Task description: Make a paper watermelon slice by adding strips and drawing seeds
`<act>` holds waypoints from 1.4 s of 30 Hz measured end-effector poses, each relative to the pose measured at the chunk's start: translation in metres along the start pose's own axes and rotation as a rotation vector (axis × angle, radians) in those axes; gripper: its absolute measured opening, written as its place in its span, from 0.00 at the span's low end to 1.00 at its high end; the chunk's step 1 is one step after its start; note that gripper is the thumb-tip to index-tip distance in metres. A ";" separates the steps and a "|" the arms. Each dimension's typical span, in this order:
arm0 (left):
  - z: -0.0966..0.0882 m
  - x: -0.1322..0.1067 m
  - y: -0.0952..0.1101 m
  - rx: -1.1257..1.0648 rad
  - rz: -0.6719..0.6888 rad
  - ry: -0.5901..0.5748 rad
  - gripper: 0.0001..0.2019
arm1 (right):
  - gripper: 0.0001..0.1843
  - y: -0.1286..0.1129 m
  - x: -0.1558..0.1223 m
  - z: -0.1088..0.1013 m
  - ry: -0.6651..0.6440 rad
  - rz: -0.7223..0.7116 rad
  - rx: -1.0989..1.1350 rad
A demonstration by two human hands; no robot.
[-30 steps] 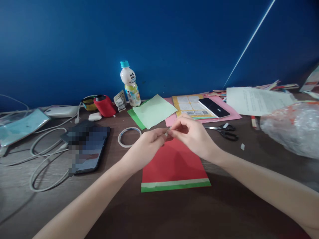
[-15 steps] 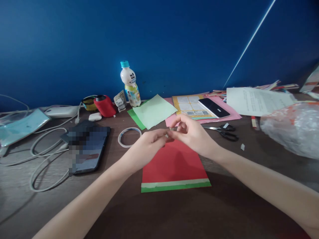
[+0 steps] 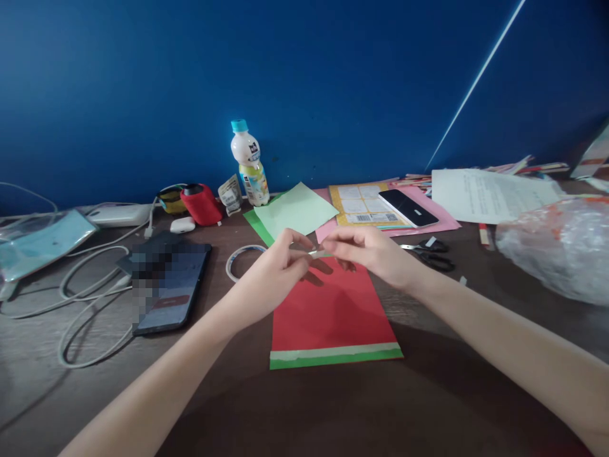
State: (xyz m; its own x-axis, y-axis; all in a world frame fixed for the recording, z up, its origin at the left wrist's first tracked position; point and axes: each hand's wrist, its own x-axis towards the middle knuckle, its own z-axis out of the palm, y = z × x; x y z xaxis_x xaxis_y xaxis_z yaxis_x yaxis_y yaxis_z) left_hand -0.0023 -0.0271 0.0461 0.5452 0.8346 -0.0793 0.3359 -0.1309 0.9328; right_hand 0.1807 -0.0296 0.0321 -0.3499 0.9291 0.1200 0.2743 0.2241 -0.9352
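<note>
Here, pale strip (image 3: 317,253), in right fingers (image 3: 341,250)

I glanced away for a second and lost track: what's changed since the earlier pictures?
The left hand and right hand have drawn slightly apart at the fingertips, and the left thumb and forefinger have spread. A small pale strip now shows between the hands, pinched by the right. The red paper and bottle stayed put.

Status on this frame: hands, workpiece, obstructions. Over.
Right hand pinching small whitish strip; left hand at its other end, grip unclear. Red paper sheet with pale-and-green near edge, flat below. Obstruction: hands partly hide its far end.
</note>
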 end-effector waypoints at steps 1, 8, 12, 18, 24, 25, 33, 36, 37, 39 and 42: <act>-0.001 0.000 0.000 0.027 -0.003 0.001 0.05 | 0.13 -0.001 0.000 0.000 0.008 -0.010 -0.038; -0.009 0.002 0.002 0.106 -0.034 -0.079 0.05 | 0.07 -0.001 0.001 0.003 0.050 -0.046 -0.122; -0.016 0.004 0.000 0.078 -0.049 -0.139 0.06 | 0.09 0.000 0.001 0.003 0.013 -0.020 -0.119; -0.021 0.009 -0.004 0.144 -0.031 -0.122 0.07 | 0.09 0.003 0.002 0.003 -0.028 -0.008 -0.119; -0.022 0.012 -0.011 0.363 0.025 0.099 0.08 | 0.09 0.007 0.003 0.002 -0.007 0.040 -0.121; -0.021 0.012 -0.012 0.439 0.053 0.183 0.07 | 0.09 0.008 0.003 0.003 0.011 0.040 -0.132; -0.009 0.004 0.000 0.614 0.215 0.185 0.05 | 0.06 0.006 0.000 0.006 0.010 0.012 -0.149; -0.005 0.004 0.000 0.630 0.194 0.141 0.05 | 0.06 0.001 -0.002 0.008 0.002 -0.025 -0.176; -0.005 0.004 -0.001 0.620 0.181 0.123 0.05 | 0.06 -0.001 -0.003 0.008 0.005 -0.037 -0.193; -0.006 0.004 -0.002 0.583 0.163 0.084 0.06 | 0.07 -0.004 -0.006 0.009 0.010 -0.049 -0.223; -0.009 0.003 -0.003 0.537 0.147 0.047 0.07 | 0.06 -0.006 -0.007 0.009 0.005 -0.059 -0.239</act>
State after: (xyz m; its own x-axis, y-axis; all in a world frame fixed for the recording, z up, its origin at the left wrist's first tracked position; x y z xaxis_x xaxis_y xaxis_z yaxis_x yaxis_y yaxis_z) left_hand -0.0086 -0.0192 0.0459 0.5855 0.8080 0.0656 0.6096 -0.4922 0.6215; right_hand 0.1736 -0.0402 0.0343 -0.3673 0.9137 0.1738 0.4584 0.3404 -0.8210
